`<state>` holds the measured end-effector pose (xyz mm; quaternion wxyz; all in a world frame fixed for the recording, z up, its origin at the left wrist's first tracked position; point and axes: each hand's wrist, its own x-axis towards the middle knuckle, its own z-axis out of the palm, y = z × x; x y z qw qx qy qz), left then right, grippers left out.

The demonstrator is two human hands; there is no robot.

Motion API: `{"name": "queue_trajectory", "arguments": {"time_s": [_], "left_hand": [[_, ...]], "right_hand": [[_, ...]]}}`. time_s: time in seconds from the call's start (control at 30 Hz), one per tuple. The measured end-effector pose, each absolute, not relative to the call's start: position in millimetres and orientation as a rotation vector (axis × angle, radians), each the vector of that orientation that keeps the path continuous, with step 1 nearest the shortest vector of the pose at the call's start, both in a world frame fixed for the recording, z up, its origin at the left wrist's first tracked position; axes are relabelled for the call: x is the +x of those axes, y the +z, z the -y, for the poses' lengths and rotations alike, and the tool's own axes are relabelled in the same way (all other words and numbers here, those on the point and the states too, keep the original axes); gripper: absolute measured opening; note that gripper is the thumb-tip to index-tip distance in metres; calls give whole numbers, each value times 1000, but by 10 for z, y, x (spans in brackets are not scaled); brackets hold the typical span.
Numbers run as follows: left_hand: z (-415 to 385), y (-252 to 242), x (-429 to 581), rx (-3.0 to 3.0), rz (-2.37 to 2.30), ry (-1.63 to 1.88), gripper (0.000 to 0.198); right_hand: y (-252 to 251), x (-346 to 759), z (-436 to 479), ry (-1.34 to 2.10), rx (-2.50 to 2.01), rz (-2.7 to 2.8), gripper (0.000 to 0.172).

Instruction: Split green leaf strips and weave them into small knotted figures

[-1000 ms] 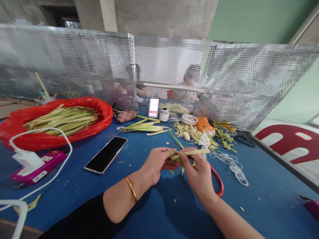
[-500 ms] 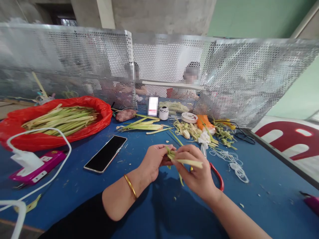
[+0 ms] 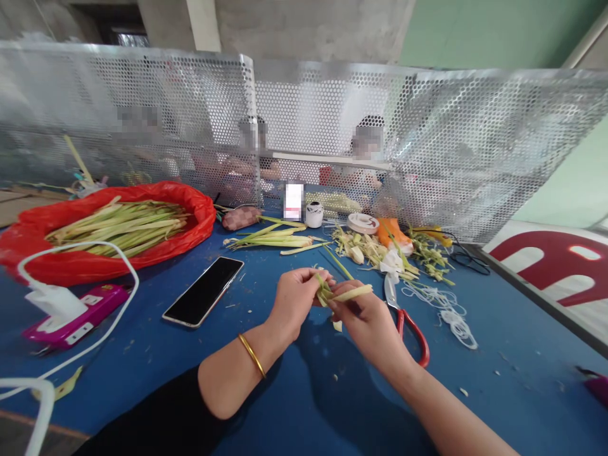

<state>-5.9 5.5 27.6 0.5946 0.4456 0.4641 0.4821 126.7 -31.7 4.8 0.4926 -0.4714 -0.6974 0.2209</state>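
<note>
My left hand (image 3: pixel 293 299) and my right hand (image 3: pixel 365 323) meet over the blue table (image 3: pixel 294 405), both pinched on a folded green leaf strip (image 3: pixel 342 294). One pale end of the strip sticks out to the right above my right hand, and a short end hangs below between the hands. A gold bangle (image 3: pixel 252 356) circles my left wrist. Red-handled scissors (image 3: pixel 408 320) lie on the table just right of my right hand.
A red bag (image 3: pixel 99 231) of green leaves lies far left. A black phone (image 3: pixel 203 291), a pink power strip (image 3: pixel 76 310) with white cable, loose leaves (image 3: pixel 275 239), leaf scraps (image 3: pixel 375 250) and white string (image 3: pixel 451 313) lie around. People sit behind the perforated metal screen (image 3: pixel 427 145).
My right hand has turned and drawn the strip's free end from pointing right-down to up and right. The hands sit slightly higher, and the scissors' blades now show beside them.
</note>
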Motion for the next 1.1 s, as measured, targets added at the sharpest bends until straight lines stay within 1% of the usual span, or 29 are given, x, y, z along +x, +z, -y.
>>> {"name": "queue_trajectory", "arguments": {"time_s": [0.17, 0.33, 0.57, 0.67, 0.87, 1.1], "left_hand": [[-64, 233, -53, 1150, -1102, 1155, 19], [-72, 221, -45, 1137, -1102, 1129, 17], [-49, 290, -50, 1118, -1117, 1039, 16], [-31, 300, -47, 1098, -1092, 1010, 17], [-23, 259, -43, 1005, -1018, 978, 18], [-21, 255, -37, 994, -982, 998, 19]], "right_hand": [[63, 1268, 318, 507, -1178, 1725, 15], [122, 1254, 341, 758, -1350, 1703, 16], [113, 1264, 333, 592, -1449, 1664, 25], [88, 1273, 315, 562, -1502, 1618, 26], [107, 1264, 328, 608, -1574, 1462, 27], [61, 1245, 291, 703, -1506, 1383, 27]]}}
